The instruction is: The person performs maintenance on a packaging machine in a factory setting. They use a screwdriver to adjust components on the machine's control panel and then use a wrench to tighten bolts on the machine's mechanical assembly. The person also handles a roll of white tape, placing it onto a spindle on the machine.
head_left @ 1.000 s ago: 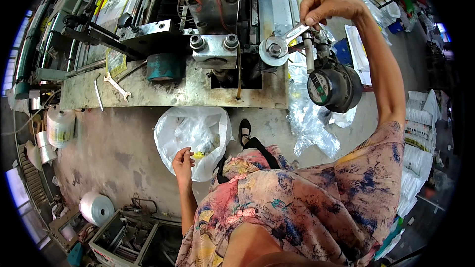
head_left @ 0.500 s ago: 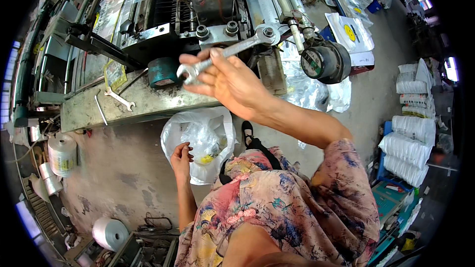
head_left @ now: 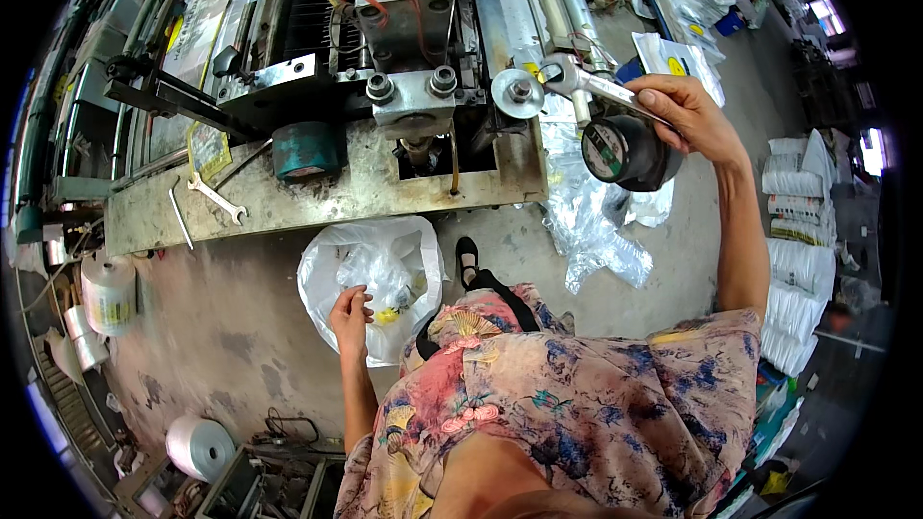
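My right hand [head_left: 690, 117] is closed round the end of a steel wrench [head_left: 608, 88], held out to the right of the machine. The wrench's head points left, just beside a bolt with a wide round washer [head_left: 519, 93], and appears apart from it. My left hand [head_left: 351, 315] hangs low with loosely bent fingers and nothing in it, over the edge of a white plastic bag [head_left: 317, 274] on the floor. A second wrench [head_left: 219, 200] and a thin bent rod [head_left: 181, 219] lie on the machine's metal bed [head_left: 298, 200].
A dark round motor-like part [head_left: 623, 152] sits right under the wrench. Two large bolts [head_left: 411, 86] top the metal block ahead. Clear plastic sheeting [head_left: 596, 235] lies on the floor at right. Stacked white bundles [head_left: 800, 269] stand far right, film rolls [head_left: 108, 296] at left.
My right hand has swung the wrench to the right; its far end has come off the bolt and its other head now faces it. The left hand stays low beside the bag.
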`<state>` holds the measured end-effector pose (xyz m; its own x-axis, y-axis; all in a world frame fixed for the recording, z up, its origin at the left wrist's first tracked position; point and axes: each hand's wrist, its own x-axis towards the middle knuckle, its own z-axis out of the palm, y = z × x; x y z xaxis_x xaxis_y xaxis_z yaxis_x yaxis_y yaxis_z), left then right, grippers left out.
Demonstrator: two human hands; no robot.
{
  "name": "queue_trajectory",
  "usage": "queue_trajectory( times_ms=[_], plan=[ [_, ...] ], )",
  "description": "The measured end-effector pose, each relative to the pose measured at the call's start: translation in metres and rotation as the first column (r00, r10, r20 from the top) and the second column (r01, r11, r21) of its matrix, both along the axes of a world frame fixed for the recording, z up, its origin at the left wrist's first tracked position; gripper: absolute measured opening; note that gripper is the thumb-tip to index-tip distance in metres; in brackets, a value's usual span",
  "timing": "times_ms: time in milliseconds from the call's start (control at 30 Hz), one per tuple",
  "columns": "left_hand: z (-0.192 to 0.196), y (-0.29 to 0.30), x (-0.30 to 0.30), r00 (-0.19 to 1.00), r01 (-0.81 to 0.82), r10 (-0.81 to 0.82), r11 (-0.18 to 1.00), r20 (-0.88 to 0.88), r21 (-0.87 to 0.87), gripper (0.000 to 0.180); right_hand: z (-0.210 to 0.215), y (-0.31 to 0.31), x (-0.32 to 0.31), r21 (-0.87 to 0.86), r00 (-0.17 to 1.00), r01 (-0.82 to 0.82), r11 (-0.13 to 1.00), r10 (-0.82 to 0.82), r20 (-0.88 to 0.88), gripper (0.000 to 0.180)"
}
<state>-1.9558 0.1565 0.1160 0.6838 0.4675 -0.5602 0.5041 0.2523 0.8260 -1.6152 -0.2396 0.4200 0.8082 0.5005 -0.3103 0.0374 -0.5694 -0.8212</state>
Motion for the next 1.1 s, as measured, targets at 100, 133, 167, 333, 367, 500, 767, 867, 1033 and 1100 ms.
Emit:
queue_trajectory(
  times_ms=[100, 133, 167, 333, 367, 500, 767, 867, 1033, 1100],
  plan=[
    [0.005, -0.016, 0.008, 0.999, -0.032, 0.032, 0.999, -0.001, -0.018, 0.02, -0.003, 0.008, 0.033, 0.012, 0.985, -0.156, 0.988, 0.156, -0.077, 0.029],
    [0.006, -0.02, 0.005, 0.999, -0.047, 0.047, 0.999, -0.015, -0.017, 0.02, -0.005, 0.011, 0.045, 0.011, 0.974, -0.209, 0.978, 0.209, -0.087, 0.028],
    [0.007, -0.023, 0.002, 0.998, -0.061, 0.061, 0.998, -0.03, -0.017, 0.021, -0.002, 0.017, 0.057, 0.019, 0.962, -0.254, 0.967, 0.255, -0.096, 0.027],
    [0.004, -0.033, -0.016, 0.988, -0.131, 0.129, 0.991, -0.079, -0.024, 0.02, -0.002, 0.051, 0.117, 0.029, 0.84, -0.54, 0.841, 0.541, -0.033, 0.027],
    [0.004, -0.033, -0.018, 0.989, -0.134, 0.132, 0.991, -0.073, -0.021, 0.02, -0.001, 0.062, 0.124, 0.008, 0.81, -0.585, 0.811, 0.585, -0.036, 0.026],
    [0.004, -0.032, -0.016, 0.992, -0.119, 0.117, 0.992, -0.051, -0.032, 0.019, -0.004, 0.065, 0.127, -0.039, 0.828, -0.56, 0.828, 0.556, -0.08, 0.028],
    [-0.007, -0.01, 0.0, 1.0, -0.001, 0.001, 0.999, 0.003, -0.037, 0.021, 0.011, 0.036, 0.003, -0.132, 0.982, -0.158, 0.979, 0.142, -0.12, 0.047],
    [0.004, 0.004, 0.001, 0.999, -0.011, 0.01, 0.999, 0.038, 0.03, 0.022, 0.002, 0.041, 0.002, -0.241, 0.978, -0.187, 0.952, 0.204, 0.048, 0.05],
    [0.027, 0.043, 0.008, 0.992, -0.05, -0.001, 0.913, 0.123, 0.404, 0.017, -0.024, 0.017, -0.014, -0.313, 0.978, 0.094, 0.945, -0.028, 0.208, 0.046],
    [0.044, 0.079, 0.025, 0.972, -0.16, 0.009, 0.757, 0.234, 0.634, 0.019, -0.032, 0.017, -0.022, -0.247, 0.971, 0.135, 0.96, -0.079, 0.226, 0.048]
  ],
)
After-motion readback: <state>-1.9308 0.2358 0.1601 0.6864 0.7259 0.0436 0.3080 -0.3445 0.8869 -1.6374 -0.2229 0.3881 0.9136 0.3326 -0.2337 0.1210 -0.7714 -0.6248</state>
